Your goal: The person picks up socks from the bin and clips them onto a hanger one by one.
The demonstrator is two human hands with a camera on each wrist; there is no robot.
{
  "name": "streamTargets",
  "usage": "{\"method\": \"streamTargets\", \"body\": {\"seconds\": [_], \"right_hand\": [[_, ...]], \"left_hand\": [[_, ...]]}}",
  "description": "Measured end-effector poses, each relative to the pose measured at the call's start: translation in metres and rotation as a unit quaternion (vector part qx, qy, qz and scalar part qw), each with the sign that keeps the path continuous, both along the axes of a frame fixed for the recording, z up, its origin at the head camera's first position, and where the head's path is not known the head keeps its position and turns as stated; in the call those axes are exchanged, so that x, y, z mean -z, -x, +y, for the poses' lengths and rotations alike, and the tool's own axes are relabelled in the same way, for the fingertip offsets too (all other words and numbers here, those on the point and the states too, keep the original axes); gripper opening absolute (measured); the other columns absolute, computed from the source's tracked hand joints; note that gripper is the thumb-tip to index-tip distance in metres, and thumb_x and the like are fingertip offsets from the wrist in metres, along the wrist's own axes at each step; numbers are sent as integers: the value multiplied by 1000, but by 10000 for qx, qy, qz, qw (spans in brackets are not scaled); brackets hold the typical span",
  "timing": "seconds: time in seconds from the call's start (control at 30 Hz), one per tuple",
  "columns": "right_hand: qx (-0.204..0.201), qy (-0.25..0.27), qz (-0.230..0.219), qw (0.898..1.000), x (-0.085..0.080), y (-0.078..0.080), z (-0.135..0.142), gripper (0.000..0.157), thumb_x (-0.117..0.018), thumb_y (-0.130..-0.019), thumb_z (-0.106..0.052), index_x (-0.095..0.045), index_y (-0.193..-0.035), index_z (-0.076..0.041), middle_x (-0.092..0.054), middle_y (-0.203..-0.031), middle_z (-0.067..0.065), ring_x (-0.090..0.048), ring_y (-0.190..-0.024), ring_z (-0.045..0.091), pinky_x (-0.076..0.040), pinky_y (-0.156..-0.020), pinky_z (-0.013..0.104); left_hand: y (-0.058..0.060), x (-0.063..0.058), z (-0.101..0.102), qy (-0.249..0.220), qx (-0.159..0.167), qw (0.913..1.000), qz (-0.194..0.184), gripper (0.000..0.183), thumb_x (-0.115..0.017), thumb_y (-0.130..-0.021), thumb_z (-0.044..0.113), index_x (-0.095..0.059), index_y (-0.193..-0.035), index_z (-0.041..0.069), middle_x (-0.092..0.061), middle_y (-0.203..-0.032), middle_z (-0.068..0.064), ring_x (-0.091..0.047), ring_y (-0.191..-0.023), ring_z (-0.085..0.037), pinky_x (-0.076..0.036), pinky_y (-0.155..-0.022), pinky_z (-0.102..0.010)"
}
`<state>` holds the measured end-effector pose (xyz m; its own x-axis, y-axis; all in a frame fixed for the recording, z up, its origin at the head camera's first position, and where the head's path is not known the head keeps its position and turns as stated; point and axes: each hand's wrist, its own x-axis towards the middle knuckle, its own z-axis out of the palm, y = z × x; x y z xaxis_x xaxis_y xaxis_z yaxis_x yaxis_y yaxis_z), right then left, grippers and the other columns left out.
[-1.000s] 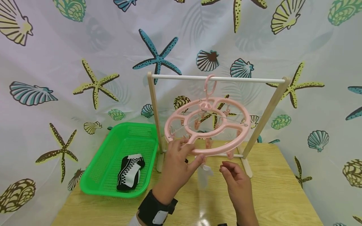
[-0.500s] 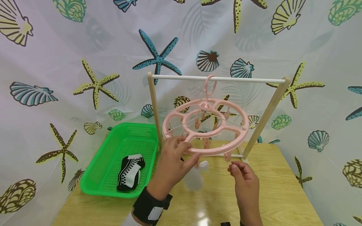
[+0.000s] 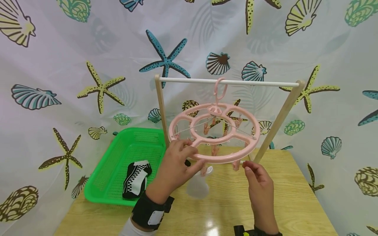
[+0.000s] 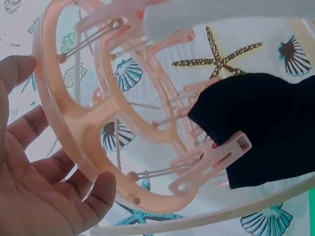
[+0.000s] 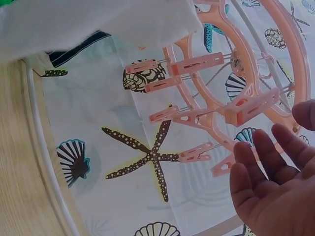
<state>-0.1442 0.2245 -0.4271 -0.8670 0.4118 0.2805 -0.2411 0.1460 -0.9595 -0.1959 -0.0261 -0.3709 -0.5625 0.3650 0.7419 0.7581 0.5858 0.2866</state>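
The left hand (image 3: 175, 160) holds the near-left edge of a round pink hanger (image 3: 224, 159), its fingers lying over the rim and its thumb against the outer side. The right hand (image 3: 260, 178) grasps nothing; its fingers bend loosely just beside the hanger's near-right edge, close to a pink peg (image 3: 236, 165), and whether a fingertip touches the rim I cannot tell. The hanger spreads in front of and between the two hands, its hook (image 3: 220, 88) above and beyond them over a white bar (image 3: 189, 80). One wooden post (image 3: 162, 109) of the stand rises beyond the left hand, the other (image 3: 279, 119) beyond the right. Just below the left hand's thumb, a white cloth (image 3: 197, 189) hangs from the hanger, near a peg (image 3: 203, 171). The left wrist view shows a dark cloth (image 4: 266, 128) near the left hand, caught at its edge by a pale pink peg (image 4: 211, 164). More pegs, one of them (image 5: 202, 152) near the right hand's fingers, dangle from the hanger. To the left of the left hand sits a green basket (image 3: 110, 200) with black-and-white checked socks (image 3: 137, 180) in it. Under both hands lies a wood-grain table (image 3: 289, 203); behind everything falls a starfish-and-shell curtain (image 3: 124, 39).
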Motion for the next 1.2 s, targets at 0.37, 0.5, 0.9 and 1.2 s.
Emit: {"method": "streamTargets", "body": {"seconds": [0.37,0.5,0.9,1.2], "right_hand": [[-889,-817,-30,9927,-8,7,3,34,-51,-105,-18,-58,-135,-4,-64,-120,6,-55,-114,15,-42,-95,25],[-1565,-912,275,9831,-10,11,5,25,-47,-107,-16,-59,-121,0,-61,-99,15,-55,-99,23,-44,-89,28],[-2459,-950,163,9645,-11,22,8,19,-50,-106,-17,-59,-113,-2,-55,-90,16,-55,-88,26,-47,-79,33],[-3023,-663,456,9498,-10,25,13,28,-43,-107,-7,-56,-129,1,-54,-82,12,-52,-78,25,-44,-79,35]], "left_hand": [[1,-10,-12,387,241,9982,-387,24,-80,-84,33,-75,-96,13,-61,-108,-8,-54,-102,-27,-47,-91,-44],[3,-13,-15,546,317,9962,-592,24,-79,-85,33,-74,-95,12,-61,-112,-9,-53,-106,-28,-47,-95,-44],[9,-20,-27,804,548,9909,-929,20,-78,-87,32,-72,-89,12,-60,-112,-7,-52,-102,-23,-48,-88,-40],[16,-23,-32,906,831,9868,-1051,17,-77,-87,29,-71,-87,13,-60,-111,-6,-55,-101,-21,-50,-88,-38]]}}
